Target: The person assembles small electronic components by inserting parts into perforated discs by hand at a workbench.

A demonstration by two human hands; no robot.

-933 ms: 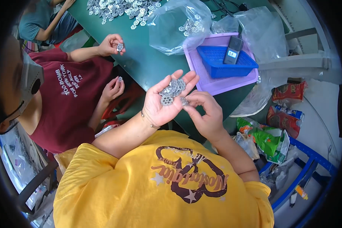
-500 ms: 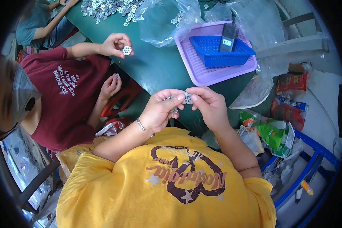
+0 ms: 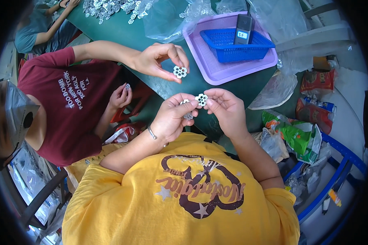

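In front of my chest, a small silver-grey flower-shaped metal piece with round holes (image 3: 201, 99) is pinched between the fingertips of both my hands. My left hand (image 3: 171, 116) grips its left edge with thumb and finger. More pieces of the same kind (image 3: 187, 116) are tucked in that hand's curled fingers. On the other edge, the thumb and forefinger of my right hand (image 3: 227, 112) close on the same piece. Just beyond, a co-worker's hand (image 3: 161, 61) holds out a similar flower-shaped piece (image 3: 180, 72). The co-worker's other hand (image 3: 120, 97) has a small piece at its fingertips.
On the green table (image 3: 106, 33) stands a purple tray (image 3: 212, 77) with a blue basket (image 3: 243, 54) and a dark handheld device (image 3: 243, 29). A heap of grey pieces (image 3: 106, 9) and clear plastic bags (image 3: 161, 24) lie at the far side. Packets (image 3: 296, 141) sit right.
The co-worker's hand with the piece has reached rightward, close to my hands. The piece between my fingers has tilted, so its holed face shows more plainly.
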